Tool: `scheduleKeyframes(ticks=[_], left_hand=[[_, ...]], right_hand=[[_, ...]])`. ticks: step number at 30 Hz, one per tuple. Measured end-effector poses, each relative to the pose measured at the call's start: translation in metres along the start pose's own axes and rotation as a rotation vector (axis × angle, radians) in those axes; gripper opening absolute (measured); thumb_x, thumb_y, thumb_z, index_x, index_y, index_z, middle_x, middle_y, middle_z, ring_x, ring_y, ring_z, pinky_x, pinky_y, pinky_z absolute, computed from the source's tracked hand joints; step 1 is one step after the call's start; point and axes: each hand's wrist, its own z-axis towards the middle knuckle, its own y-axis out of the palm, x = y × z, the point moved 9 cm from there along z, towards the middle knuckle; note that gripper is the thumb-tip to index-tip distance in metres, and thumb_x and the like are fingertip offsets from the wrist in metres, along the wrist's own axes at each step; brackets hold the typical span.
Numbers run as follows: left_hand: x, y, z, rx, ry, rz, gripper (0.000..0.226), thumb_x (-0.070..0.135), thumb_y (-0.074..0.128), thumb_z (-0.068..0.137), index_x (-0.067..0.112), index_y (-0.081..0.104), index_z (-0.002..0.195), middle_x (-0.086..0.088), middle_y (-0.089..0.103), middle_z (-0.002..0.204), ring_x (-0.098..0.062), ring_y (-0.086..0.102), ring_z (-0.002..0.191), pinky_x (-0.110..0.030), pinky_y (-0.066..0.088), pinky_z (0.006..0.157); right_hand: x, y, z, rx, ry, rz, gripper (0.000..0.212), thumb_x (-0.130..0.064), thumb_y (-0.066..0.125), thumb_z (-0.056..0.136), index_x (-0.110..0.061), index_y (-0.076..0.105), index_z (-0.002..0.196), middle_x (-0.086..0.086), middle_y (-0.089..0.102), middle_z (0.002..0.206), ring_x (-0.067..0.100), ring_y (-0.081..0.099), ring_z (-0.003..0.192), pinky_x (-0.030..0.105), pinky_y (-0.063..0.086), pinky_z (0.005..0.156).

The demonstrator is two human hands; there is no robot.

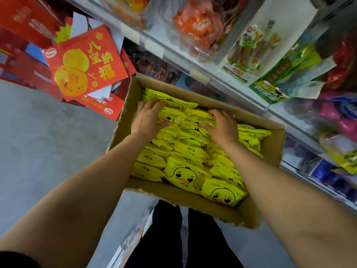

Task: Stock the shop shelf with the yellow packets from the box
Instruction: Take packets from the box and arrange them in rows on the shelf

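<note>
- Along the right side of the view, the shop shelf [222, 82] is seen running diagonally, its tiers already hung with sausage packs [249, 49], orange snack bags [195, 26] and pink packs [340, 117]; no yellow packet can be made out on it.
- On the grey floor [48, 142] to the left, red gift boxes [85, 62] are stacked, well apart from the work.
- Just beside the shelf front, the cardboard box [270, 149] is held at about waist height over the person's dark trousers [173, 238]; it is judged nearly full, so stocking is taken to be at an early stage.
- Inside it, the yellow packets [185, 171] are packed on edge in rows, duck faces upward, the rows running from the near wall to the far wall.
- At the far end of the rows, the left hand [148, 118] is pressed on the stack with fingers curled over the packet tops and thumb tucked beneath, gripping a bunch.
- Beside it, the right hand [222, 124] is curled round the neighbouring bunch likewise.
- The shelf lies to the right of and above both hands, so the right hand is nearer; a lift up and rightward is judged to be called for.
</note>
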Motion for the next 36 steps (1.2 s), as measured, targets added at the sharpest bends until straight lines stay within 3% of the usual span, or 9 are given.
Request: scheduleKeyframes(ticks=[4, 9, 15, 18, 21, 26, 29, 31, 36], left_hand=[[-0.013, 0.003, -0.001, -0.021, -0.100, -0.050, 0.055, 0.045, 0.073, 0.081, 0.031, 0.057, 0.132, 0.000, 0.057, 0.133, -0.029, 0.038, 0.123, -0.041, 0.037, 0.099], [-0.011, -0.010, -0.004, 0.046, -0.106, -0.023, 0.030, 0.040, 0.072, 0.082, 0.030, 0.073, 0.110, 0.000, 0.067, 0.115, -0.029, 0.043, 0.114, -0.041, 0.036, 0.094], [-0.012, -0.024, -0.024, 0.077, -0.150, -0.140, 0.047, 0.052, 0.069, 0.080, 0.016, 0.074, 0.109, -0.007, 0.071, 0.109, -0.031, 0.048, 0.118, -0.044, 0.039, 0.095], [-0.007, -0.025, -0.040, 0.037, -0.210, -0.434, 0.049, 0.048, 0.069, 0.083, 0.007, 0.072, 0.109, -0.013, 0.072, 0.101, -0.029, 0.062, 0.096, -0.029, 0.042, 0.074], [0.003, -0.025, -0.054, -0.015, -0.218, -0.488, 0.044, 0.045, 0.061, 0.092, 0.010, 0.066, 0.117, -0.016, 0.069, 0.100, -0.030, 0.063, 0.091, -0.027, 0.037, 0.067], [0.026, -0.032, -0.075, -0.088, -0.250, -0.578, 0.056, 0.044, 0.054, 0.096, 0.003, 0.053, 0.135, -0.016, 0.055, 0.138, -0.030, 0.049, 0.129, -0.035, 0.039, 0.102], [0.044, -0.034, -0.086, -0.156, -0.242, -0.669, 0.069, 0.056, 0.055, 0.091, -0.002, 0.056, 0.128, -0.024, 0.056, 0.131, -0.038, 0.051, 0.125, -0.046, 0.042, 0.102], [0.058, -0.037, -0.095, -0.208, -0.251, -0.778, 0.076, 0.065, 0.059, 0.083, 0.004, 0.058, 0.129, -0.012, 0.061, 0.130, -0.029, 0.053, 0.126, -0.043, 0.042, 0.103], [0.102, -0.041, -0.117, -0.341, -0.296, -0.968, 0.053, 0.041, 0.073, 0.081, 0.021, 0.055, 0.127, 0.007, 0.057, 0.116, -0.012, 0.049, 0.114, -0.040, 0.034, 0.105]], right_hand=[[-0.003, -0.001, 0.001, 0.011, 0.004, 0.122, 0.023, -0.032, 0.073, 0.086, -0.019, 0.073, 0.105, 0.003, 0.068, 0.112, 0.027, 0.063, 0.104, 0.032, 0.043, 0.078], [-0.007, -0.003, -0.007, -0.076, -0.040, 0.143, 0.022, -0.040, 0.068, 0.090, -0.021, 0.069, 0.101, 0.006, 0.073, 0.101, 0.029, 0.064, 0.092, 0.033, 0.042, 0.070], [0.000, -0.036, -0.013, 0.024, -0.067, 0.381, 0.022, -0.035, 0.067, 0.092, -0.024, 0.055, 0.077, -0.007, 0.047, 0.060, 0.009, 0.042, 0.057, 0.032, 0.031, 0.057], [-0.002, -0.053, -0.023, 0.051, -0.036, 0.528, 0.021, -0.030, 0.064, 0.095, -0.020, 0.059, 0.078, -0.008, 0.051, 0.063, 0.006, 0.042, 0.060, 0.020, 0.031, 0.056], [0.007, -0.057, -0.037, 0.055, 0.062, 0.613, 0.028, -0.034, 0.061, 0.096, -0.008, 0.064, 0.087, 0.007, 0.063, 0.078, 0.013, 0.051, 0.070, 0.022, 0.036, 0.058], [0.030, -0.061, -0.074, -0.006, 0.294, 0.867, 0.037, -0.051, 0.067, 0.088, -0.019, 0.068, 0.107, -0.002, 0.073, 0.098, 0.012, 0.068, 0.085, 0.020, 0.049, 0.060], [0.031, -0.067, -0.093, -0.063, 0.332, 0.977, 0.029, -0.044, 0.076, 0.081, -0.022, 0.070, 0.099, -0.005, 0.075, 0.093, 0.009, 0.071, 0.080, 0.025, 0.054, 0.069], [0.033, -0.076, -0.102, -0.082, 0.330, 1.016, 0.036, -0.041, 0.081, 0.077, -0.021, 0.071, 0.105, -0.002, 0.077, 0.094, 0.014, 0.073, 0.085, 0.031, 0.057, 0.080], [0.038, -0.113, -0.125, -0.107, 0.331, 1.185, 0.044, -0.030, 0.086, 0.069, -0.015, 0.070, 0.108, 0.009, 0.077, 0.094, 0.024, 0.075, 0.083, 0.040, 0.061, 0.076]])
